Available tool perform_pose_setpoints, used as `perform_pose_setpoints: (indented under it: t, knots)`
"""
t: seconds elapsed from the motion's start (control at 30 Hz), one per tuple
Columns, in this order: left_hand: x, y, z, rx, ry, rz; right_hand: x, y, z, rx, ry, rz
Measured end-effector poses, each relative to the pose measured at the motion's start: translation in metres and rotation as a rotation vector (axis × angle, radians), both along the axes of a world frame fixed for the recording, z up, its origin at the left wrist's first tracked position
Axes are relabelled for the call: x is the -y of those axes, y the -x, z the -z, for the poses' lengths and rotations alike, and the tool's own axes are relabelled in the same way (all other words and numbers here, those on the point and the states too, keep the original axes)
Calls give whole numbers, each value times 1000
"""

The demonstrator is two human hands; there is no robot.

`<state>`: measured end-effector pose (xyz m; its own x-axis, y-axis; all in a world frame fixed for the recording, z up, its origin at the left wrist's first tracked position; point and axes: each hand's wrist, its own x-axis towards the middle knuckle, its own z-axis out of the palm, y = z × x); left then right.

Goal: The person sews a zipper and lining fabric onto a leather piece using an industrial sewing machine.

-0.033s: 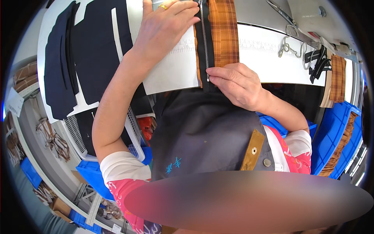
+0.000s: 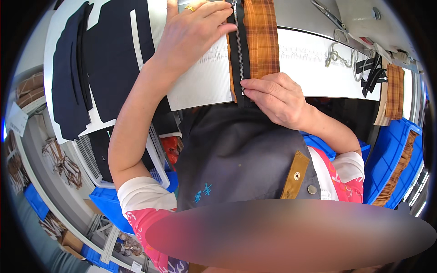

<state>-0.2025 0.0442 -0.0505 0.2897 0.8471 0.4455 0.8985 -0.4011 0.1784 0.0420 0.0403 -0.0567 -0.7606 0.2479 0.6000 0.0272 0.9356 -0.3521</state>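
Observation:
A black zipper (image 2: 240, 50) with silver metal teeth runs down the white worktop along the edge of an orange-brown plaid fabric piece (image 2: 263, 41). Its lower end reaches the table's front edge. My left hand (image 2: 200, 29), a gold ring on one finger, lies with stretched fingers across the upper part of the zipper. Its thumb stands apart from the fingers, the tip on the zipper's side. My right hand (image 2: 275, 98) pinches the zipper's lower end between thumb and forefinger, the other fingers curled. Whatever lies under the left palm is hidden.
Black fabric panels (image 2: 111, 54) cover the table's left. Scissors (image 2: 328, 13) and pale metal hooks (image 2: 337, 54) lie back right, near black strips (image 2: 375, 75) and plaid pieces (image 2: 394, 91). A white basket (image 2: 86, 150) stands below left, a blue crate (image 2: 391, 159) at right.
My left thumb has shifted slightly right, onto the zipper, and away from the fingers. The right hand and the fabric stay where they were.

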Motion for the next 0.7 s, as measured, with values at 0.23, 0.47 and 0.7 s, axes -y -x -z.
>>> perform_pose_setpoints:
  t: [0.23, 0.47, 0.7]
  knots:
    - [3, 7, 1, -24, 92, 27, -17, 4, -21, 116, 7, 12]
    - [5, 0, -4, -41, 103, 15, -76, 31, -11, 280, -275, 288]
    - [14, -1, -7, 12, 97, -32, -74, 34, -12, 302, -211, 283]
